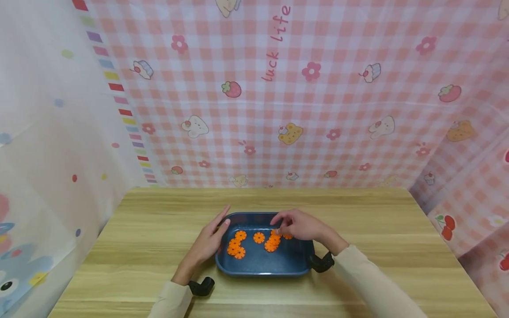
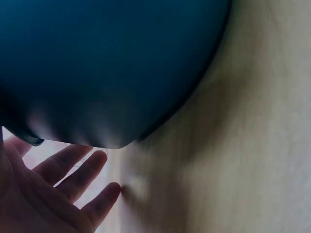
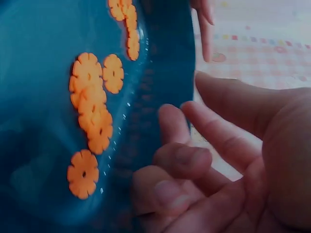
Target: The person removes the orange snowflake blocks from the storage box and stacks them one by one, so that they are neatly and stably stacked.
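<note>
A dark blue rectangular baking tray (image 1: 278, 266) holds several orange flower-shaped slices with small centre holes. Some slices (image 1: 234, 244) cluster at its left, one slice (image 1: 259, 238) lies alone near the middle, and more overlap in a pile (image 1: 272, 243) to the right. My left hand (image 1: 207, 243) is at the tray's left rim, its fingers fairly straight along the outer wall in the left wrist view. Over the back right part hovers my right hand (image 1: 300, 224), fingers loosely bent, with nothing visible between them. It partly covers another slice (image 1: 288, 236).
The tray stands on a wood-grain table (image 1: 159, 229). Behind the table hangs a pink checked cloth (image 1: 254, 145), and a white dotted cloth (image 1: 79, 145) hangs at the left. Black wrist mounts (image 1: 321, 263) sit at both sleeves, the right one close to the tray's right rim.
</note>
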The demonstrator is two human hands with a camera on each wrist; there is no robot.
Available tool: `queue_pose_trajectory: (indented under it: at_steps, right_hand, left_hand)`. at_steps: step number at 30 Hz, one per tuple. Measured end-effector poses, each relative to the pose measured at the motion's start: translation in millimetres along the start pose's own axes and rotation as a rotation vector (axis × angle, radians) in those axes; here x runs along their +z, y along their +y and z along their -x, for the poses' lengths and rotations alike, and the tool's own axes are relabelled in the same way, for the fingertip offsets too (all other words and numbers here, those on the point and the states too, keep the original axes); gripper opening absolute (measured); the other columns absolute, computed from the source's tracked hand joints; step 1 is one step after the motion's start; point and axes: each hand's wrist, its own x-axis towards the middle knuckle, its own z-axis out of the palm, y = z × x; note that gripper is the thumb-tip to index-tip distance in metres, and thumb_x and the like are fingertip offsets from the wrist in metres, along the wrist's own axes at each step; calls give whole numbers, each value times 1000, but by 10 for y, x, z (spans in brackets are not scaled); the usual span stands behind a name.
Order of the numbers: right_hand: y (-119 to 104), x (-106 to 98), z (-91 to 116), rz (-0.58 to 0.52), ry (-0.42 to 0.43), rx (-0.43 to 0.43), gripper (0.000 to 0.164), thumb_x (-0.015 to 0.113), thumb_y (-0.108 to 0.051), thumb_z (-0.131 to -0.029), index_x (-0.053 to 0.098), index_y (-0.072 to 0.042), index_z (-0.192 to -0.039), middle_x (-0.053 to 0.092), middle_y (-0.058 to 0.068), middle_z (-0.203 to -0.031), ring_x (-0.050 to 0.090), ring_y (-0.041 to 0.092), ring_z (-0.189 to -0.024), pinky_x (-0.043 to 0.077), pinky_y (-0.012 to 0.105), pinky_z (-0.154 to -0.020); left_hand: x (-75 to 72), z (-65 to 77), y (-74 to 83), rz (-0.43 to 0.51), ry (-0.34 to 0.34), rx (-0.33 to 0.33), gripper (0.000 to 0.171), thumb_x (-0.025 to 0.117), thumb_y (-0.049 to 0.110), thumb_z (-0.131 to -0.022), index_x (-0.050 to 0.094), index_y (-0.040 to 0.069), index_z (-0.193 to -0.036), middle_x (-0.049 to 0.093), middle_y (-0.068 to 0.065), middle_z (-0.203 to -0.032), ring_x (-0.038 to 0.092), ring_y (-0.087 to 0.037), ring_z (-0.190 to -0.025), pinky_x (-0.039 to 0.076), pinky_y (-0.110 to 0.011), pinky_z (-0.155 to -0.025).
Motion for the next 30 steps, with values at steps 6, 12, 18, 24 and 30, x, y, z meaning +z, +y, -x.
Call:
queue_pose_trajectory:
  at_steps: [6,12,18,24,30]
  right_hand:
    - [-1,123,-167,6,-62,103,23,67,-5,-90,68,-4,-113,69,9,-77,52,18,-59,42,28,-61]
    - [23,215,-276,60,-71,168,17,69,-4,-89,68,-7,-105,71,1,-87,62,23,-77,45,29,-71]
    - [60,277,-315,69,-62,215,16,72,-4,-86,69,-8,-101,67,1,-86,54,16,-72,42,27,-68]
    - [93,338,-361,45,-76,235,17,72,1,-86,67,-7,-100,65,3,-84,57,16,-64,52,29,-61]
    - [102,397,-416,21,-105,182,16,71,6,-84,66,-4,-95,65,4,-77,56,16,-58,54,30,-58]
  left_hand:
    - [0,-9,-6,42,-35,-27,58,39,54,-103,30,33,-156,28,9,-161,43,-28,-136,34,-48,-112]
    - [18,-21,-26,53,-44,-44,58,39,53,-103,30,32,-156,27,11,-161,28,-22,-147,23,-52,-118]
    - [38,-12,-28,48,-43,-81,56,38,54,-103,30,36,-156,32,7,-159,55,-33,-119,49,-45,-93]
    - [38,-9,-25,71,-54,-103,57,38,58,-101,31,39,-155,40,-1,-153,51,-29,-54,45,-33,-49]
    - [38,-13,-31,106,-52,-112,53,40,54,-103,32,42,-153,46,-5,-146,44,-22,-45,42,-33,-46]
